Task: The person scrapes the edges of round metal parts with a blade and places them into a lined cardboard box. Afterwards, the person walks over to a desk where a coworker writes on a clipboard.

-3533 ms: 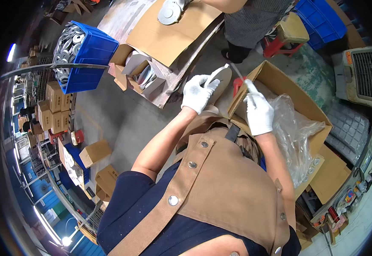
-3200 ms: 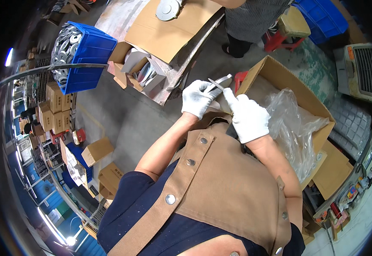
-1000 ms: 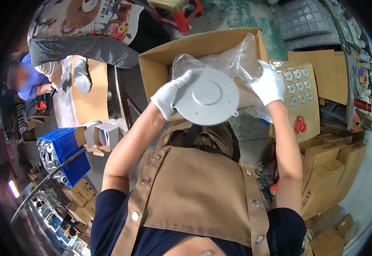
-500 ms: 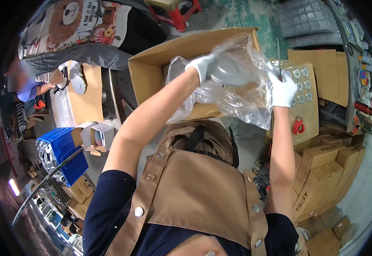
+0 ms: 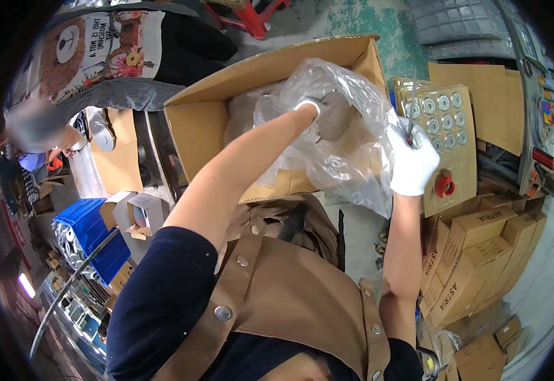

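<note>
A large cardboard carton [image 5: 191,136] gapes open in front of the person's apron, near enough, it seems, for a bent arm to reach in without a lean. A clear plastic bag [image 5: 347,166] spreads inside it and spills over the near right side; it probably serves as a liner between the carton's walls and what lies within. Just right of the carton is a tan panel [image 5: 429,204]; what bears its weight is unclear.

The person's right hand [image 5: 414,164], in a white glove, is at the bag's right edge. Its fingers are curled in, pinching a thin tool and apparently a fold of the plastic too, a hold that likely keeps the film drawn aside to leave room for the other arm. The person's left hand [image 5: 312,109] is down in the carton among the film, against a grey disc [image 5: 339,119]. Only part of its glove shows, so whether the fingers pinch the disc or lie spread cannot be told. The disc sits inside the carton, amid the plastic.

The thin tool [image 5: 412,109] points up and away from the bag, perhaps to spare the film. Small metal rings [image 5: 443,103] sit in rows on the panel, with a red object [image 5: 445,184] near its lower end.
</note>
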### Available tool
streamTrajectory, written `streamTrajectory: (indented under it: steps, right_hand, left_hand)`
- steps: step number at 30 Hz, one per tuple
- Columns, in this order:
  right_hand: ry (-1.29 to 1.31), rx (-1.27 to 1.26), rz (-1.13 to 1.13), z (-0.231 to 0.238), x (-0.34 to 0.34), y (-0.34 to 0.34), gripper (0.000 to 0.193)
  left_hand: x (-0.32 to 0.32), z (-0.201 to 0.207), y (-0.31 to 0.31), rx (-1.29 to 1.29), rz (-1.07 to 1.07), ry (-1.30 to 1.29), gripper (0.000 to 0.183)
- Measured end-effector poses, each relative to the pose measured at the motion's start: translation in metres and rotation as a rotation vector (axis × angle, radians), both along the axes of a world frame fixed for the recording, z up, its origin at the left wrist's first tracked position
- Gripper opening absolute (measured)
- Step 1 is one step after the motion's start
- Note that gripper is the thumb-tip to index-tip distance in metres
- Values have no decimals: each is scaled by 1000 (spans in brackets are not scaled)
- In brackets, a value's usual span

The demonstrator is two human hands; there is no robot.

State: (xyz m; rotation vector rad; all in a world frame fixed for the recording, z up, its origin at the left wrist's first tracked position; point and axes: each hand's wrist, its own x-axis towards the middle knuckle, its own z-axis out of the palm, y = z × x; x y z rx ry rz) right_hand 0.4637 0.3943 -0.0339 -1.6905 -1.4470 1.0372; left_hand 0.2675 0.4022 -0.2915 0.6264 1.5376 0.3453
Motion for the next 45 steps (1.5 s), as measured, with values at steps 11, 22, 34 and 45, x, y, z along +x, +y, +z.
streamTrajectory:
  steps: [11, 22, 34, 45]
  right_hand:
    - [239, -122, -172, 9, 0, 4, 20]
    - [171, -96, 51, 9, -38, 13, 21]
    - [416, -174, -57, 3, -38, 38, 27]
    - [106, -58, 24, 8, -33, 30, 24]
  left_hand:
    - [2, -156, -23, 270, -545, 523, 59]
    - [46, -145, -9, 224, -629, 505, 46]
    - [-33, -16, 29, 293, -819, 713, 28]
    - [-31, -69, 27, 173, -621, 453, 32]
